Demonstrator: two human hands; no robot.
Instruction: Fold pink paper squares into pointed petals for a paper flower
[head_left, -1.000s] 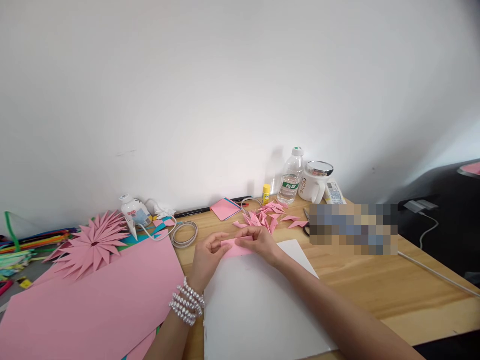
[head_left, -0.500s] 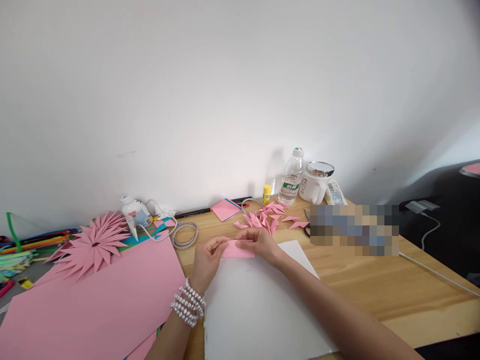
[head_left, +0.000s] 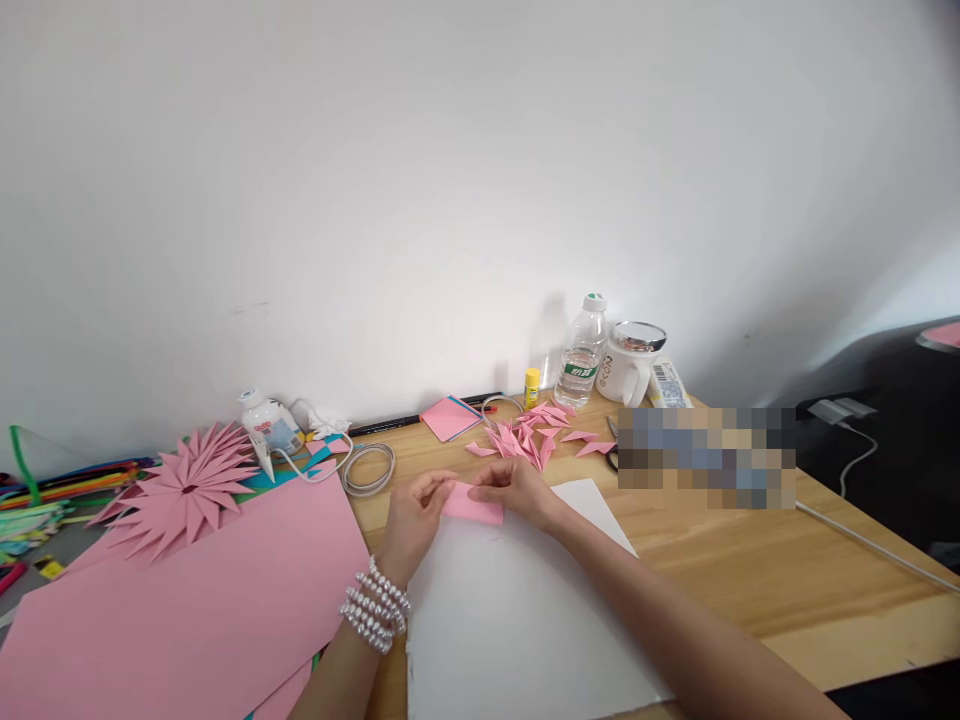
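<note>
A small folded piece of pink paper (head_left: 474, 504) is held between both hands, over the far end of a white board (head_left: 525, 620). My left hand (head_left: 417, 512), with a beaded bracelet on its wrist, pinches the paper's left end. At the upper right edge of the paper, my right hand (head_left: 517, 492) grips it between thumb and fingers. Just beyond the hands lies a pile of folded pink paper pieces (head_left: 525, 438). The fingers partly cover the paper's top edge.
Large pink sheets (head_left: 202, 600) and a pink paper star (head_left: 187, 488) lie at left. Along the wall stand a white bottle (head_left: 274, 425), a glue stick (head_left: 532, 388), a water bottle (head_left: 581, 355) and a mug (head_left: 632, 365). A coiled cable (head_left: 369, 470) rests behind my left hand.
The pink paper has tilted slightly, its right end now lower. My right fingers have shifted a little along its top edge. The left hand has barely moved.
</note>
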